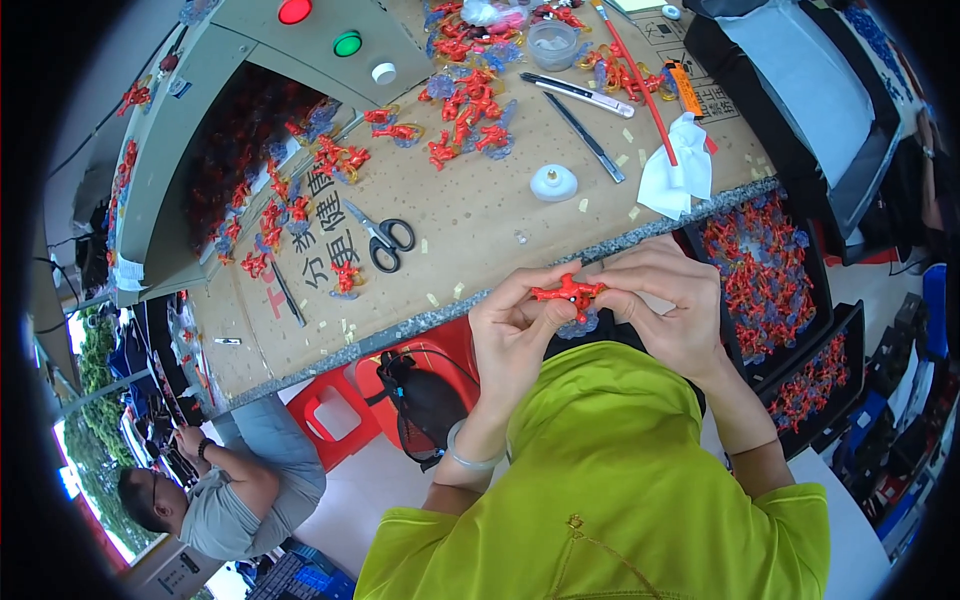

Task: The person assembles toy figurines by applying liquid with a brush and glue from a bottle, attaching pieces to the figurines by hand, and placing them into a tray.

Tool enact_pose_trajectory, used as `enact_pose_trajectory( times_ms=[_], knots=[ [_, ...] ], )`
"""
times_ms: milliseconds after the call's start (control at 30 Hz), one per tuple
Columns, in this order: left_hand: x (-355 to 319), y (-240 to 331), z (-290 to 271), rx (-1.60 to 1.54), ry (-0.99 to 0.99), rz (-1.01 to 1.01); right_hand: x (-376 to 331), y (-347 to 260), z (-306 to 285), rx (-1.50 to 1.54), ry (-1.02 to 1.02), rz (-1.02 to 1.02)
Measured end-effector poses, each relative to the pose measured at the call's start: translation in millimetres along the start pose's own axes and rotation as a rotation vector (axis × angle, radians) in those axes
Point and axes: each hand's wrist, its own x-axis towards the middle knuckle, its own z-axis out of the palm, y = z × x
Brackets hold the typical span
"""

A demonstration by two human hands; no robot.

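A small red toy figure (570,291) with a clear bluish base is held between both hands at the table's front edge. My left hand (515,325) pinches its left side between thumb and fingers. On the other side, my right hand (665,300) grips it the same way. Many similar red figures (468,105) with clear and yellowish parts lie on the cardboard-covered table (400,290). Black-handled scissors (385,245) rest to the left of my hands. Beyond them stands a small white bottle (553,183) with a pointed top.
A grey machine housing (225,50) with red and green buttons stands at the left, figures inside its opening. A cutter knife (577,94), a red stick brush (640,85) and white tissue (682,170) lie farther back. Black crates (825,300) of figures stand right. A person (230,490) sits left.
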Motion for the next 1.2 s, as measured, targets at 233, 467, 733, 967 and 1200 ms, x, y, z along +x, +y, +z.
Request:
enact_pose_trajectory(
  times_ms=[233, 467, 733, 967, 1200],
  knots=[
    [-1, -5, -2, -0.014, -0.027, -0.009, -8, -2, -1, -0.023, 0.082, -0.097],
    [1, 1, -1, -0.028, -0.076, 0.016, -9, -10, -1, -0.053, 0.117, -0.114],
    [0, 6, -4, 0.034, -0.125, 0.052, -6, -15, -1, -0.039, 0.122, -0.127],
    [1, 3, 2, -0.015, -0.084, -0.074, -6, -6, -1, 0.025, 0.111, 0.033],
    [3, -2, -4, -0.188, -0.201, -0.140, -8, -10, 3, 0.363, 0.178, 0.301]
  ],
)
